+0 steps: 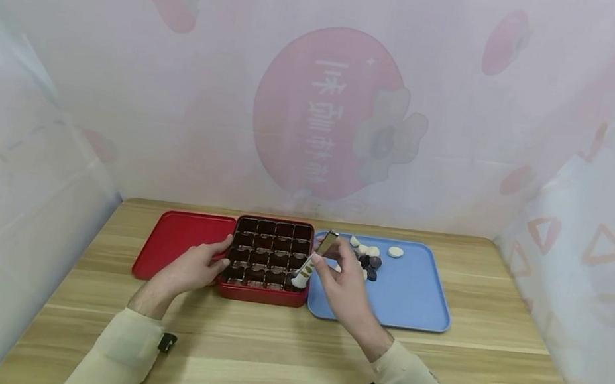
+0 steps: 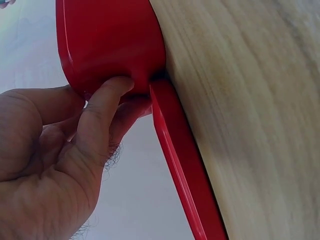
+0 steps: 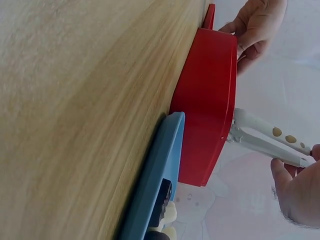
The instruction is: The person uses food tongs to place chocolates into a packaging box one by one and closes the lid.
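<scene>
A red box (image 1: pixel 261 296) with a dark brown insert (image 1: pixel 263 241) of small compartments stands in the middle. My left hand (image 1: pixel 195 271) touches its left wall with thumb and fingers spread, as the left wrist view also shows. In my right hand (image 1: pixel 346 285) I hold white-tipped tongs (image 1: pixel 304 271), tilted down into the box's near right corner compartment. The right wrist view shows both arms of the tongs (image 3: pixel 267 131) above the rim. Their tips are hidden by the red wall, and I cannot tell whether they pinch anything.
Right of the box lies a blue tray (image 1: pixel 412 296) with several white and dark chocolate-like pieces (image 1: pixel 371 261) and a round white one (image 1: pixel 396 252) set apart. A red lid or tray (image 1: pixel 173 241) lies at the left. All stand on a wooden table (image 1: pixel 269 360).
</scene>
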Demonstrator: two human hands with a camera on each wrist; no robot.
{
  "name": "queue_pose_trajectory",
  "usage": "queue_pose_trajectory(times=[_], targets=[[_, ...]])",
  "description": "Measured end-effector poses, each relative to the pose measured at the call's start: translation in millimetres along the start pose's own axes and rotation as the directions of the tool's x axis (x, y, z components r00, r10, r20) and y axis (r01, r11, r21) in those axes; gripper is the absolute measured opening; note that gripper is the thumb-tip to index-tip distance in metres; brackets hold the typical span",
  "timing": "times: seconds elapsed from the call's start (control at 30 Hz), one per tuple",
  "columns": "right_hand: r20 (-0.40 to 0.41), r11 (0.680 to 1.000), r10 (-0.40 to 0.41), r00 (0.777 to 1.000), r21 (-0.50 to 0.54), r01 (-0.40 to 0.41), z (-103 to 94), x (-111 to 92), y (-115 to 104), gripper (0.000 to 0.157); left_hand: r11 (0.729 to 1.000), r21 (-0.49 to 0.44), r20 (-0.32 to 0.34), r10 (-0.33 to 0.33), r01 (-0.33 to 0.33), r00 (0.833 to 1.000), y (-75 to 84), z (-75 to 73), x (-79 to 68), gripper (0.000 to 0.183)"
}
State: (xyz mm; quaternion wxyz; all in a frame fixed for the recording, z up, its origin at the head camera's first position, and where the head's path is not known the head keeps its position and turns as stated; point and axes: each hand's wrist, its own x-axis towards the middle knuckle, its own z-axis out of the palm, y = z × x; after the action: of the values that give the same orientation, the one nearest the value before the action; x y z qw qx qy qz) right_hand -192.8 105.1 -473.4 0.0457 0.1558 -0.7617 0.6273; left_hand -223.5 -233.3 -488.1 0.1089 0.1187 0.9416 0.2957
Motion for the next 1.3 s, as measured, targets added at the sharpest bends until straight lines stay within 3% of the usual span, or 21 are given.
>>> queue_pose_trajectory(times=[0.37, 0.6, 0.8, 1.3], targets=[[-0.097, 0.997, -0.078, 0.992, -0.034, 0.075, -27.0, 2.4, -6.0, 0.037, 0.997, -0.071, 0.010, -0.022, 0.023, 1.000, -0.6, 3.0, 1.5, 0.069], [-0.133, 0.993, -0.057, 0.989, -0.105, 0.043, -50.3, -4.3, -3.4, 0.037, 0.995, -0.094, -0.002, -0.028, 0.028, 1.000, 2.7, 4.0, -0.3, 0.068], [-0.184, 0.968, -0.054, 0.981, -0.250, 0.007, -66.1, -7.7, 7.7, 0.035, 0.996, -0.080, -0.005, -0.045, 0.045, 0.999, 3.1, 5.7, 0.1, 0.069], [-0.201, 0.922, -0.050, 0.978, -0.386, -0.032, -75.2, -8.1, 29.0, 0.030, 0.999, -0.040, -0.012, -0.036, 0.036, 0.999, 0.1, 7.2, 3.3, 0.069]])
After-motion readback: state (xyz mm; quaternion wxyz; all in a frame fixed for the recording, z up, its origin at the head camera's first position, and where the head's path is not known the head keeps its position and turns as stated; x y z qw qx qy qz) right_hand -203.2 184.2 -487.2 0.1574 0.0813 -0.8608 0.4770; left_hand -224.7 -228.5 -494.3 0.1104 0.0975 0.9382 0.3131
